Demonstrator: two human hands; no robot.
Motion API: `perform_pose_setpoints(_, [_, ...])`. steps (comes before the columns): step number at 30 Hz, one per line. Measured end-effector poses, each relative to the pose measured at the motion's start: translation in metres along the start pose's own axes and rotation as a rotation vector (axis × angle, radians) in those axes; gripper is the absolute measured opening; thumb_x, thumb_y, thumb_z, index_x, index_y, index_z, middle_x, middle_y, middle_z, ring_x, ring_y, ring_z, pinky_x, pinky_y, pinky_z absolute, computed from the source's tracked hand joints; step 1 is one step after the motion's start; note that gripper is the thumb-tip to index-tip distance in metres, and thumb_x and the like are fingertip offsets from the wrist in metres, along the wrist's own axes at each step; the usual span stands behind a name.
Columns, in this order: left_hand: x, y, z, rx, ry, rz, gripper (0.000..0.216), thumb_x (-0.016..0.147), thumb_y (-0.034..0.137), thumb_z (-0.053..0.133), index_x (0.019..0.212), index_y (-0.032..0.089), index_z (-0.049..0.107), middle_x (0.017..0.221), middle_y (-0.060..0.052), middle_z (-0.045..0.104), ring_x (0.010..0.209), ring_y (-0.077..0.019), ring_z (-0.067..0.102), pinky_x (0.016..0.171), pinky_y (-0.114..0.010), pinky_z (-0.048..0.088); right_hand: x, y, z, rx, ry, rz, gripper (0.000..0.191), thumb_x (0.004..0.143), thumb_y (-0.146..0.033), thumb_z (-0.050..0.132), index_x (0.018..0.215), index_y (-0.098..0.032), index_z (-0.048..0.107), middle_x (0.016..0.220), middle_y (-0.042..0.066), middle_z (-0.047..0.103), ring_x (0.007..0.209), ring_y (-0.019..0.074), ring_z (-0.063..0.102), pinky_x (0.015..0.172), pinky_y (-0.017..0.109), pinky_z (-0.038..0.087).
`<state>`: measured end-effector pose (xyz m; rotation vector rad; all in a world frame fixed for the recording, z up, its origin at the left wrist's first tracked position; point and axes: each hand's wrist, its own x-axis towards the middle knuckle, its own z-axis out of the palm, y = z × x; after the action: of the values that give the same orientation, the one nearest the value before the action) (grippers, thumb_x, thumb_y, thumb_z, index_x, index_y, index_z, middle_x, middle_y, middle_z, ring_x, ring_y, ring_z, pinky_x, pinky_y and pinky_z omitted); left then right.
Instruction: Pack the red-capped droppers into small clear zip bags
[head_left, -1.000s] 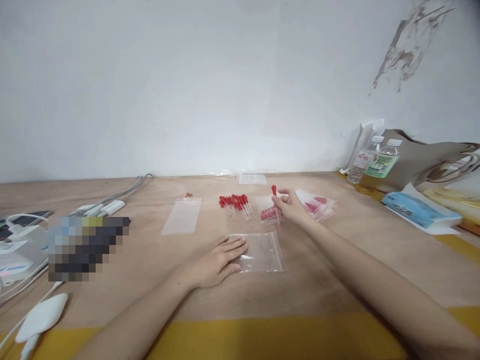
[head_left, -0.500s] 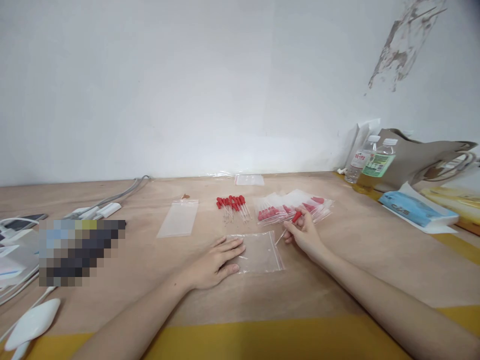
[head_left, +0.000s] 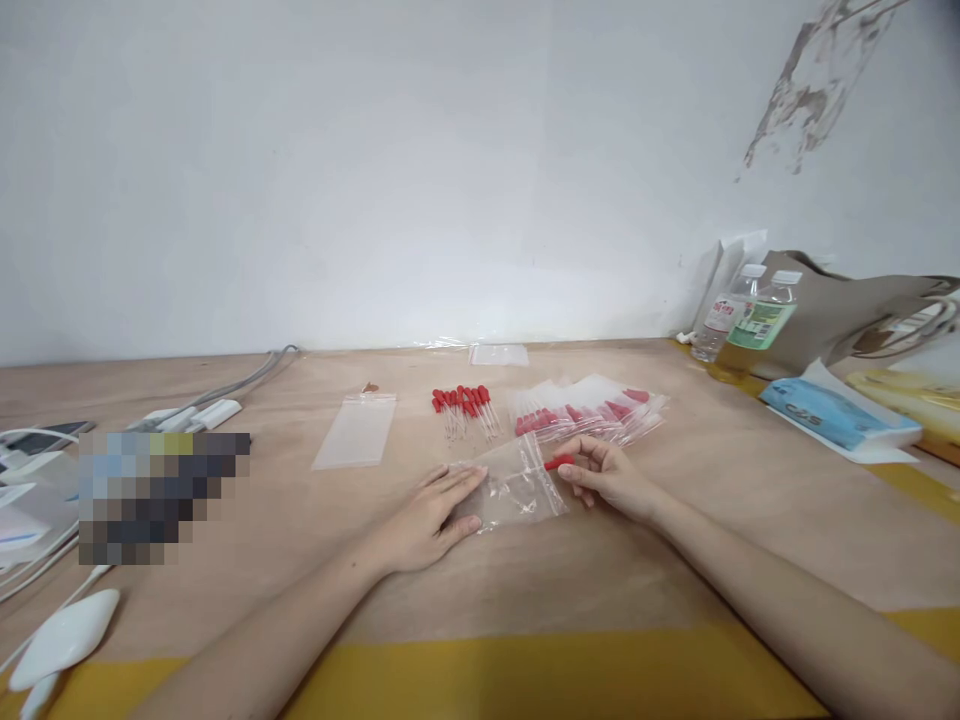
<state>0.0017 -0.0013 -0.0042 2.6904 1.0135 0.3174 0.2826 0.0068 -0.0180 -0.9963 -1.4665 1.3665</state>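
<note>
The plywood worktop (head_left: 675, 560) is bare toward its yellow front edge and crowded along its left and right edges. A pixelated patch (head_left: 161, 495) hides things near the left edge. Mid-worktop, the left hand (head_left: 427, 515) lies flat, fingers spread, on a crinkled clear zip bag (head_left: 517, 490). The right hand (head_left: 609, 480) pinches a red-bulbed dropper (head_left: 559, 463) at the bag's right edge; its thin stem is hard to make out. Behind lie filled bags (head_left: 600, 412) and loose droppers (head_left: 465, 405).

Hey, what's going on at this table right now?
A person works bare-handed at a wooden table. The left hand presses on a clear zip bag, while the right hand holds a red-capped dropper at the bag's zip edge. A pile of loose droppers and a stack of filled bags lie just behind.
</note>
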Motion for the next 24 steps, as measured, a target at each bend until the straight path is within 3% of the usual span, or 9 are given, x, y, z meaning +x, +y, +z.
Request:
perform_pose_setpoints(6, [0.000, 0.002, -0.002, -0.007, 0.012, 0.011, 0.052, 0.091, 0.040, 0.035, 0.138, 0.024, 0.019, 0.140, -0.003, 0.030, 0.129, -0.0193, 0.026, 0.108, -0.041, 0.018, 0.004, 0.001, 0.004, -0.023, -0.124, -0.083, 0.029, 0.071, -0.038, 0.063, 0.090, -0.019, 0.051, 0.062, -0.005, 0.052, 0.051, 0.0069, 0.050, 0.044, 0.019, 0.041])
perform_pose_setpoints(12, [0.001, 0.001, -0.002, -0.031, 0.011, 0.018, 0.053, 0.091, 0.039, 0.036, 0.139, 0.026, 0.017, 0.141, -0.003, 0.029, 0.129, -0.0192, 0.028, 0.108, -0.041, 0.018, 0.011, 0.000, 0.010, -0.196, -0.095, 0.044, 0.033, 0.071, -0.047, 0.059, 0.087, -0.018, 0.054, 0.053, -0.007, 0.045, 0.045, 0.0058, 0.043, 0.042, 0.017, 0.034])
perform_pose_setpoints(16, [0.002, 0.000, -0.001, -0.027, 0.017, 0.018, 0.051, 0.091, 0.040, 0.037, 0.138, 0.026, 0.022, 0.139, -0.003, 0.032, 0.128, -0.0191, 0.029, 0.108, -0.040, 0.018, 0.014, -0.005, 0.005, -0.234, -0.225, 0.085, 0.035, 0.070, -0.048, 0.059, 0.084, -0.016, 0.059, 0.053, -0.007, 0.047, 0.044, 0.0043, 0.039, 0.042, 0.016, 0.030])
perform_pose_setpoints(19, [0.002, 0.001, -0.001, -0.023, 0.017, 0.026, 0.050, 0.091, 0.041, 0.036, 0.137, 0.025, 0.025, 0.139, -0.003, 0.033, 0.128, -0.0188, 0.029, 0.108, -0.039, 0.018, 0.016, -0.009, 0.005, -0.223, -0.321, 0.065, 0.034, 0.069, -0.045, 0.061, 0.084, -0.015, 0.063, 0.065, -0.003, 0.057, 0.052, 0.0054, 0.045, 0.050, 0.018, 0.034])
perform_pose_setpoints(21, [0.003, 0.001, -0.002, -0.019, 0.011, 0.028, 0.049, 0.091, 0.041, 0.035, 0.137, 0.025, 0.025, 0.139, -0.003, 0.034, 0.128, -0.0186, 0.029, 0.108, -0.039, 0.018, 0.016, -0.009, 0.010, -0.213, -0.291, 0.056, 0.033, 0.067, -0.044, 0.063, 0.082, -0.015, 0.065, 0.072, -0.001, 0.061, 0.060, 0.0079, 0.050, 0.056, 0.020, 0.037])
perform_pose_setpoints(24, [0.003, 0.001, -0.002, -0.008, -0.005, 0.020, 0.049, 0.092, 0.042, 0.034, 0.136, 0.025, 0.026, 0.139, -0.003, 0.033, 0.128, -0.0181, 0.028, 0.108, -0.039, 0.018, 0.016, -0.005, 0.020, -0.198, -0.068, 0.055, 0.033, 0.058, -0.043, 0.070, 0.072, -0.014, 0.062, 0.064, -0.001, 0.061, 0.057, 0.0087, 0.050, 0.054, 0.020, 0.037])
